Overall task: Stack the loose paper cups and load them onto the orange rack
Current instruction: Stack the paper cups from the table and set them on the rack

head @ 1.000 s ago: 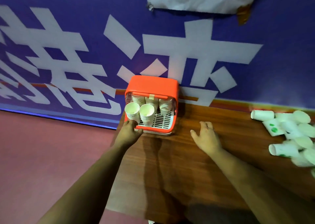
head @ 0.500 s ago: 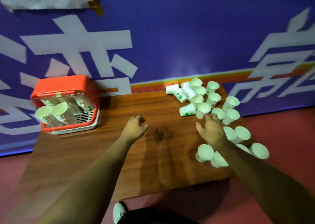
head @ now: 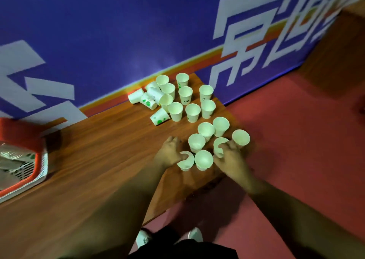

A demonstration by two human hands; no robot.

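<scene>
Several loose white paper cups (head: pixel 192 111) with green prints stand or lie at the right end of the wooden table (head: pixel 98 150). My left hand (head: pixel 170 153) grips a cup (head: pixel 186 163) at the near edge of the group, the thumb hooked over its rim. My right hand (head: pixel 230 156) grips another cup (head: pixel 219 146), fingers curled over its rim. One upright cup (head: pixel 203 159) stands between the two hands. The orange rack (head: pixel 17 156) with stacked cups in it is cut off at the left edge of the view.
A blue banner wall (head: pixel 118 31) with white characters runs along the table's far side. The table's right corner ends close behind the cups, over red floor (head: pixel 296 140). My shoes (head: pixel 144 238) show under the near edge.
My view swung right from the rack to the loose cups. Both hands moved from the table's middle into the near cups, and each has taken hold of one.
</scene>
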